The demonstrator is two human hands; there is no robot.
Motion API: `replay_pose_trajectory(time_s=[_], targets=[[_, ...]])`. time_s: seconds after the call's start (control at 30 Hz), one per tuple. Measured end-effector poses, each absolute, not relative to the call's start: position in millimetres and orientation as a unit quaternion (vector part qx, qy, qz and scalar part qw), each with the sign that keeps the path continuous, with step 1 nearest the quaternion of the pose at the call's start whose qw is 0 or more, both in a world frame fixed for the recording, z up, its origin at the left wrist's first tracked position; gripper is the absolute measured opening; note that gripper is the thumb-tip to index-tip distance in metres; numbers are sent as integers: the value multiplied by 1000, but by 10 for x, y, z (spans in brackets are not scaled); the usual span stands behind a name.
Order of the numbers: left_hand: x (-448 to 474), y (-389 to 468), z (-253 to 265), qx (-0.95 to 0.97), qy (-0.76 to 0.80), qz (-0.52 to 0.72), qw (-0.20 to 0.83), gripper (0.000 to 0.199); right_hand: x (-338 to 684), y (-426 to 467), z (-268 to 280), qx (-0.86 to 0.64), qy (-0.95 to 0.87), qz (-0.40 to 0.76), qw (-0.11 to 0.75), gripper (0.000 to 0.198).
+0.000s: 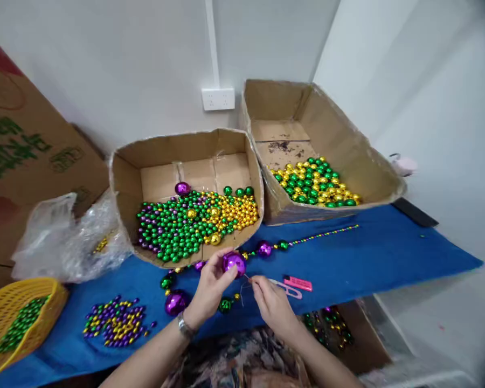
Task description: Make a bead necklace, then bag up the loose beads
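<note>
My left hand (214,283) pinches a large shiny purple ball bead (234,263) at the front of a cardboard box. Close by on the right, my right hand (269,299) is closed on a thin needle or wire end (247,277) by the bead, with fine thread hanging below it. On the blue cloth, a string of beads (176,303) in purple, green and gold curves around my left hand. Its thin end of small beads (323,234) stretches to the right. A green ball bead (225,305) lies between my hands.
Two cardboard boxes (253,215) (278,213) hold loose beads. Pink scissors (293,292) and a pink lighter (298,283) lie to the right. A bead pile (119,321) and a yellow basket (56,307) are at left. Below the table edge stands another box (367,345) with beads.
</note>
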State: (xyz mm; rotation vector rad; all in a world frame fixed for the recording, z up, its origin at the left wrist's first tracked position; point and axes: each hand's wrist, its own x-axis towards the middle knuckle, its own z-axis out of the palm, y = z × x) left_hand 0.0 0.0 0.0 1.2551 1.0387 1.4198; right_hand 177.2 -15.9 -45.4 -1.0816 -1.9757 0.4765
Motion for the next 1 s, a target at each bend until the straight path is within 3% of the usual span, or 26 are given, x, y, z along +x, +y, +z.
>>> replay_pose_trajectory(time_s=[0.1,0.2,0.27,0.33,0.43,0.57,0.8,0.87,1.0], targets=[[-56,-49,38,582,381,504,512,50,1783,-134,-494,-409,-783,219,414,19],[-145,52,125,605,359,509,496,46,1824,-124,-491,-407,-770,236,431,22],[-211,228,209,621,397,537,410,41,1864,-122,-467,-414,-756,244,445,22],[-258,466,291,686,454,510,251,35,1904,-121,-441,-421,-743,250,456,22],[-258,834,358,801,499,330,13,27,1940,-116,-414,-427,-735,251,463,22],[-160,1136,331,836,520,166,-57,21,1951,-112,-416,-431,-735,239,465,23],[-174,1129,329,820,519,242,9,18,1983,-123,-444,-440,-737,210,468,21],[-224,1027,375,780,509,336,140,22,1990,-131,-436,-443,-743,186,465,21],[-285,737,462,518,395,524,548,26,1973,-132,-400,-440,-759,159,453,20]])
